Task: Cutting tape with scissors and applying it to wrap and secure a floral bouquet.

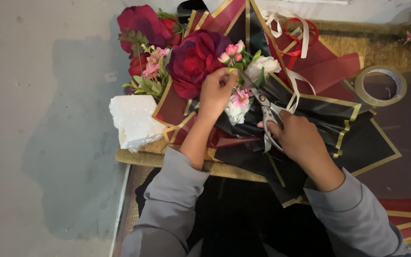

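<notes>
A bouquet lies on a woven mat, wrapped in black and dark red paper (331, 112) with gold borders. A large dark red rose (193, 59) sits at its middle, with small pink flowers (241, 97) and a white bloom (265, 64) beside it. My left hand (217, 90) pinches a small stem at the rose's right edge. My right hand (298, 138) grips metal scissors (262, 102). The scissor blades point up and left toward the pinched stem. Grey sleeves cover both my arms.
A white foam block (134, 121) rests at the mat's left edge, below more red roses (141, 24). A roll of clear tape (381, 85) lies at the right. Cream and red ribbons (293, 31) curl at the top. Grey concrete floor (44, 128) spreads to the left.
</notes>
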